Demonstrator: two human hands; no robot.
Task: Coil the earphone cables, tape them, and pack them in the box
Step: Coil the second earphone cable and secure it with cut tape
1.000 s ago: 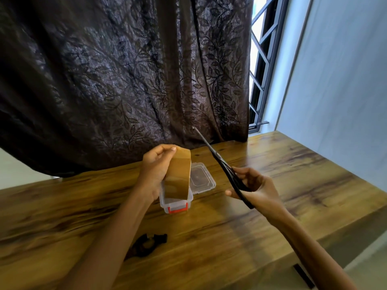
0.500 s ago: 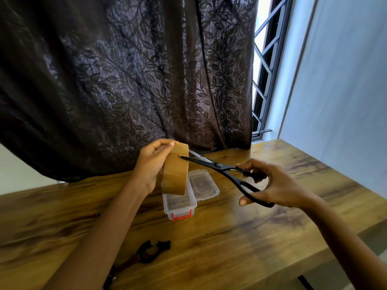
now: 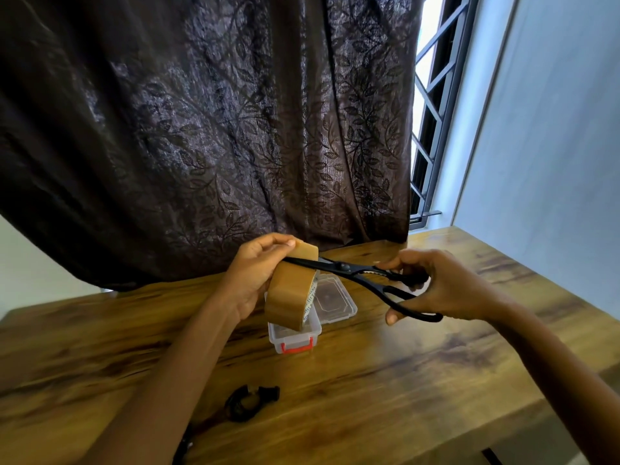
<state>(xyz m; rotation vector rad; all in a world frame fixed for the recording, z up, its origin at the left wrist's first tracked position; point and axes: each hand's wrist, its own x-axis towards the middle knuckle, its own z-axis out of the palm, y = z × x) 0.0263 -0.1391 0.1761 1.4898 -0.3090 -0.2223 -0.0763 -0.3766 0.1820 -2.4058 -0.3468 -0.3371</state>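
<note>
left hand (image 3: 258,280) is wrapped around the fat roll of brown packing tape (image 3: 291,294), held up over the small clear plastic box with the red latch (image 3: 295,337), while the right hand (image 3: 439,290) is clamped on the handles of the long black scissors (image 3: 349,271), blades touching a pulled flap of tape at the top of the roll. looks like one coiled black earphone cable (image 3: 248,401) is done and sitting on the wooden table (image 3: 402,380) well apart from the box, so cutting, taping and packing are all left. only one view here, and the clear box lid (image 3: 333,298) lies just beside the box, out of the way, dark leaf-pattern curtain (image 3: 208,129) behind, so nothing really blocks the cut.
</note>
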